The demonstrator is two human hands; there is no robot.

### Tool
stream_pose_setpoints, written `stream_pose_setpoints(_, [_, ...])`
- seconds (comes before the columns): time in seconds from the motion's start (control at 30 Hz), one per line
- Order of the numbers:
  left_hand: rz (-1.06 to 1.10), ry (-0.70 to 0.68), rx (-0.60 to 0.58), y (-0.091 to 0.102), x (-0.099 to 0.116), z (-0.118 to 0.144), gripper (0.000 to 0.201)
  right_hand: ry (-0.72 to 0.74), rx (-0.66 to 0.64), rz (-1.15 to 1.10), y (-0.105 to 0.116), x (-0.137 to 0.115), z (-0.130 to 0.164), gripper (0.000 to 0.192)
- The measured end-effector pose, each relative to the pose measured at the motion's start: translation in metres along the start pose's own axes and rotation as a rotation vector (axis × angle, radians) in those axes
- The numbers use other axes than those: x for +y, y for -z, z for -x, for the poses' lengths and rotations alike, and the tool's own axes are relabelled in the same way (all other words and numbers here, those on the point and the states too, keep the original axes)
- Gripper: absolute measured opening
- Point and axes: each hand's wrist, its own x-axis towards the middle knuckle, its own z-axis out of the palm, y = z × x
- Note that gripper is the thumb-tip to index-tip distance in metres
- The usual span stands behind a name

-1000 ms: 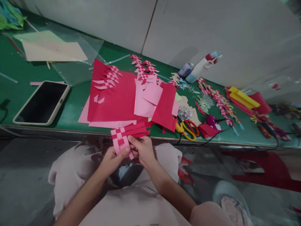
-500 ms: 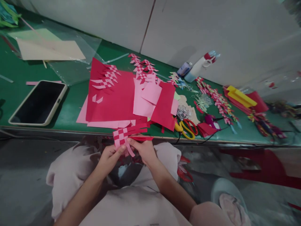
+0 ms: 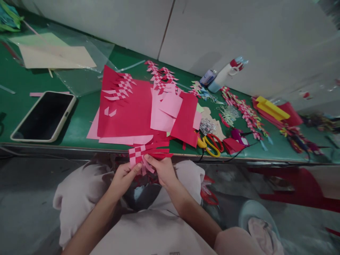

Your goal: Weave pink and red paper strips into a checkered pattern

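Between my hands, just below the bench edge, is a woven paper piece (image 3: 137, 152) in a red and pink check, with loose red strips reaching right and pink strips hanging down. My left hand (image 3: 126, 177) pinches its lower left part between thumb and fingers. Closed at its right side, my right hand (image 3: 162, 169) has the thumb on the weave where the strips come out. The fingers beneath the paper are hidden. Past the piece lies a large red paper sheet (image 3: 127, 120) on the bench, with pink sheets (image 3: 162, 113) over and under it.
A phone (image 3: 44, 115) lies at the left of the green bench (image 3: 85, 124). Yellow-handled scissors (image 3: 212, 147), a purple glue gun (image 3: 239, 137) and woven paper fish shapes (image 3: 162, 76) are about the sheets. A white bottle (image 3: 225, 76) stands by the wall.
The loose red strips at the right of the woven piece have shifted and spread apart. My right thumb has moved slightly over the weave. Both hands keep their hold.
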Motion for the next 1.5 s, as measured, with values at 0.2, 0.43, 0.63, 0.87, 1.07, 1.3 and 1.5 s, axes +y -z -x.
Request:
stream_pose_setpoints(0.2, [-0.124,-0.208,0.143,0.004,0.001,0.001,0.033,0.151,-0.11,0.253,0.01,-0.01,0.001,0.01])
stream_pose_setpoints(0.43, [-0.488,-0.817,0.106,0.02,0.017,0.007,0.034,0.171,-0.127,0.228,0.011,-0.033,0.009,0.011])
stream_pose_setpoints(0.63, [-0.871,-1.134,0.231,0.035,0.047,0.013,0.053,-0.039,-0.093,-0.047,0.008,-0.036,0.014,0.022])
stream_pose_setpoints(0.87, [-1.083,-1.375,0.367,0.038,0.073,0.004,0.047,-0.178,-0.354,-0.141,0.008,-0.043,0.027,0.026])
stream_pose_setpoints(1.07, [-1.253,-1.513,0.382,0.041,0.087,-0.007,0.036,-0.175,-0.439,-0.173,-0.005,-0.069,0.028,0.046])
stream_pose_setpoints(1.3, [-1.266,-1.707,0.461,0.04,0.094,-0.017,0.033,-0.174,-0.153,-0.209,-0.022,-0.073,0.017,0.04])
stream_pose_setpoints(1.5, [-0.947,-1.309,0.756,0.031,0.079,-0.007,0.041,-0.089,-0.073,-0.232,-0.023,-0.07,0.009,0.038])
